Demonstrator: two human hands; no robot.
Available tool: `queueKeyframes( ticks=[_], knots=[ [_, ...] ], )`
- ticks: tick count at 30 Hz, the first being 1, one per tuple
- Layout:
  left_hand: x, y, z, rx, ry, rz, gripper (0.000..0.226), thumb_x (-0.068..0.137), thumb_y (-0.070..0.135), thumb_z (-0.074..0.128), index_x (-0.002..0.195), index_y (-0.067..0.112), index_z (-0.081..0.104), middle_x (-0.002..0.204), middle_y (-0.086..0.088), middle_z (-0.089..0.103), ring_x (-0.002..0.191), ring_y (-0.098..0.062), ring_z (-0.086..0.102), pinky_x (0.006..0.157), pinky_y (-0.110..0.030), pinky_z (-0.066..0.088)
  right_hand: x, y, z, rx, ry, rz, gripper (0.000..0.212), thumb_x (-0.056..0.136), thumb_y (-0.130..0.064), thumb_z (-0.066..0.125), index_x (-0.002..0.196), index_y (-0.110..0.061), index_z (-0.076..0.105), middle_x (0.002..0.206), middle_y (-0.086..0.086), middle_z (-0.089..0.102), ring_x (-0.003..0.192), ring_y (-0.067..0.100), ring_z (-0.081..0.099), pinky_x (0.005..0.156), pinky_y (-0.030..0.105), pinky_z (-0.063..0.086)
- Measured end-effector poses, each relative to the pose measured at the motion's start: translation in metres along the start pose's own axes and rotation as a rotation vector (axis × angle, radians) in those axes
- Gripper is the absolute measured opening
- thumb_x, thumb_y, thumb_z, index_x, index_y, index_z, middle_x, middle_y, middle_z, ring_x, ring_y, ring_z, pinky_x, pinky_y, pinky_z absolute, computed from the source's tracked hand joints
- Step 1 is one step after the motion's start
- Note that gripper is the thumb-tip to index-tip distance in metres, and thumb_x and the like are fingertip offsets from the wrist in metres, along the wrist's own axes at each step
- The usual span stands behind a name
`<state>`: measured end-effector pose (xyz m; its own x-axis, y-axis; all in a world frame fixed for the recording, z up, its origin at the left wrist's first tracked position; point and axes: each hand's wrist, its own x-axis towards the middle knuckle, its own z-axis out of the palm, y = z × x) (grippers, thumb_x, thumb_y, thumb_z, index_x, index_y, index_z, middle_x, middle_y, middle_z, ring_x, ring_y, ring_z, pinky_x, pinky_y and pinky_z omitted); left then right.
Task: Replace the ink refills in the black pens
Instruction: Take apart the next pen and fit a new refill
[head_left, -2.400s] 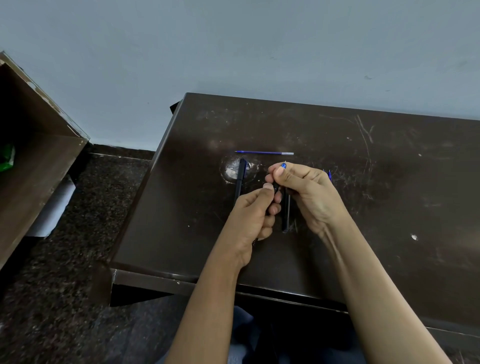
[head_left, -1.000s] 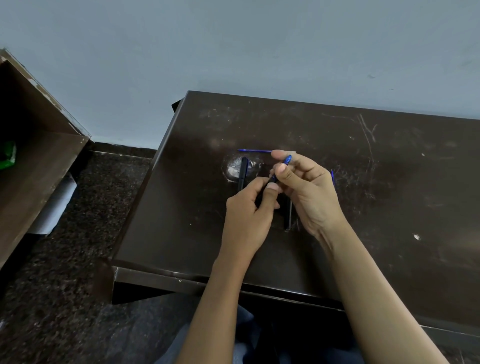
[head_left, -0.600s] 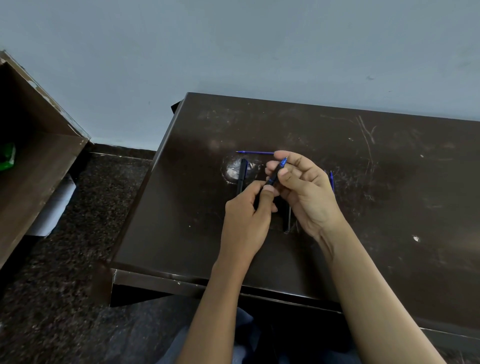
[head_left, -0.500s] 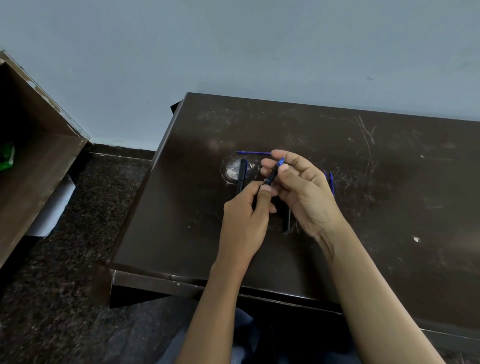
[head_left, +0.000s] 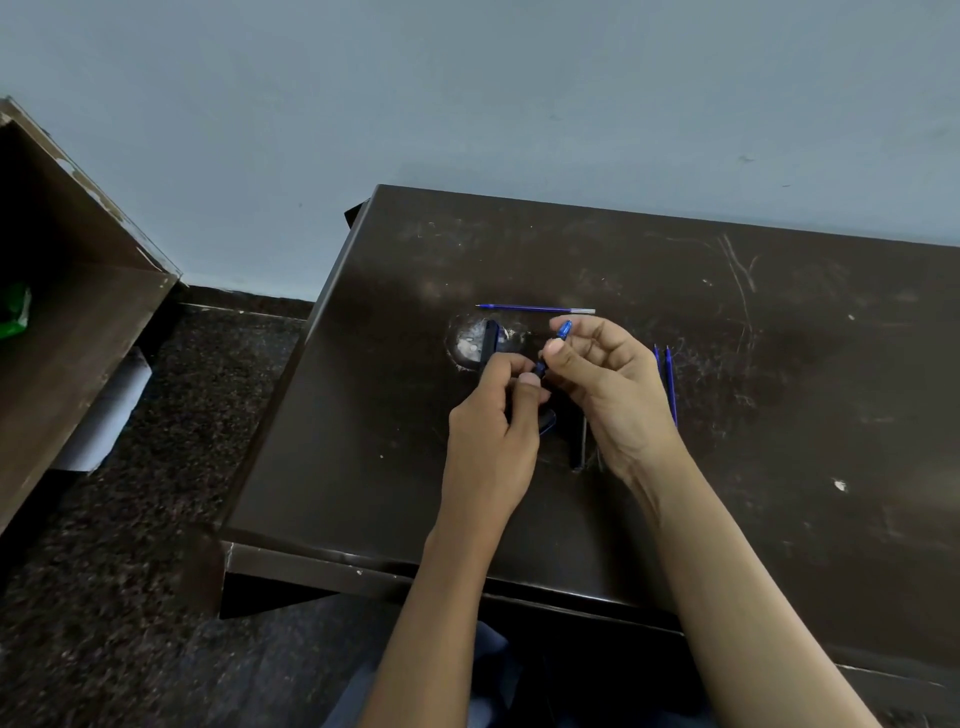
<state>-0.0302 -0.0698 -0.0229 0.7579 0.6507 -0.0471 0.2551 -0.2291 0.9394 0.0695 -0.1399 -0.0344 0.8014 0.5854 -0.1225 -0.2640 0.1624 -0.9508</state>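
Note:
My left hand grips the barrel of a black pen above the dark table. My right hand pinches the pen's blue end piece between thumb and fingers. A second black pen lies on the table just left of my hands. A third black pen lies under my right hand, mostly hidden. One blue refill lies crosswise beyond my hands. Two more blue refills lie side by side to the right of my right hand.
A pale worn patch marks the tabletop under the left pen. A brown wooden cabinet stands open at the left, with something green inside. The table's left edge drops to a dark speckled floor. The blue wall rises behind.
My right hand has drawn the blue end piece up and to the right, away from my left hand. More of the refill lying beyond my hands now shows.

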Motion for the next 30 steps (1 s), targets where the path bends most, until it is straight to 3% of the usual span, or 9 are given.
queueKeyframes(
  ticks=[5, 10, 18, 20, 24, 30],
  knots=[
    [0.0009, -0.0002, 0.0001, -0.028, 0.020, -0.008, 0.012, 0.099, 0.022, 0.045, 0.099, 0.025, 0.056, 0.079, 0.010, 0.067, 0.073, 0.010, 0.058, 0.060, -0.002, 0.039, -0.0007, -0.0024, 0.0014, 0.050, -0.043, 0.041, 0.023, 0.093, 0.002, 0.051, 0.110, -0.007, 0.063, 0.098, 0.008, 0.071, 0.092, 0.019, 0.065, 0.083, 0.034, 0.053],
    [-0.0008, 0.0013, -0.0003, -0.026, -0.006, 0.012, 0.016, 0.099, 0.022, 0.046, 0.109, 0.027, 0.058, 0.077, 0.008, 0.068, 0.076, 0.007, 0.061, 0.061, -0.001, 0.040, -0.0006, -0.0021, 0.0025, -0.037, 0.013, 0.016, 0.018, 0.087, -0.006, 0.066, 0.104, -0.006, 0.066, 0.074, -0.001, 0.065, 0.073, 0.013, 0.061, 0.079, 0.034, 0.050],
    [-0.0007, 0.0044, -0.0021, -0.068, 0.005, -0.001, 0.015, 0.097, 0.017, 0.049, 0.107, 0.026, 0.057, 0.076, 0.007, 0.066, 0.072, 0.010, 0.061, 0.060, -0.002, 0.041, -0.0009, -0.0077, 0.0050, 0.135, -0.053, 0.094, 0.025, 0.096, 0.003, 0.046, 0.111, -0.009, 0.062, 0.099, 0.004, 0.071, 0.089, 0.011, 0.067, 0.070, 0.025, 0.052],
    [-0.0007, 0.0039, -0.0028, -0.061, 0.023, -0.008, 0.014, 0.097, 0.019, 0.049, 0.106, 0.027, 0.057, 0.076, 0.007, 0.066, 0.067, 0.010, 0.060, 0.057, -0.002, 0.040, -0.0009, -0.0073, 0.0060, 0.067, -0.056, 0.095, 0.020, 0.096, -0.005, 0.050, 0.110, -0.010, 0.063, 0.101, 0.004, 0.071, 0.089, 0.012, 0.066, 0.074, 0.027, 0.051],
    [-0.0002, 0.0023, -0.0041, -0.039, 0.024, -0.019, 0.013, 0.098, 0.022, 0.048, 0.104, 0.029, 0.057, 0.075, 0.006, 0.067, 0.061, 0.009, 0.057, 0.053, -0.004, 0.039, -0.0027, -0.0037, 0.0067, -0.172, 0.038, -0.011, 0.018, 0.086, -0.011, 0.068, 0.103, -0.006, 0.068, 0.084, 0.003, 0.069, 0.079, 0.012, 0.065, 0.080, 0.030, 0.053],
    [-0.0006, 0.0023, -0.0038, -0.025, 0.020, -0.023, 0.017, 0.099, 0.021, 0.044, 0.103, 0.026, 0.060, 0.068, 0.006, 0.064, 0.056, 0.006, 0.054, 0.053, -0.006, 0.039, 0.0014, -0.0079, 0.0036, 0.109, 0.093, 0.044, 0.023, 0.093, 0.002, 0.051, 0.109, -0.007, 0.065, 0.090, 0.003, 0.071, 0.078, 0.007, 0.062, 0.080, 0.023, 0.050]
  ],
)
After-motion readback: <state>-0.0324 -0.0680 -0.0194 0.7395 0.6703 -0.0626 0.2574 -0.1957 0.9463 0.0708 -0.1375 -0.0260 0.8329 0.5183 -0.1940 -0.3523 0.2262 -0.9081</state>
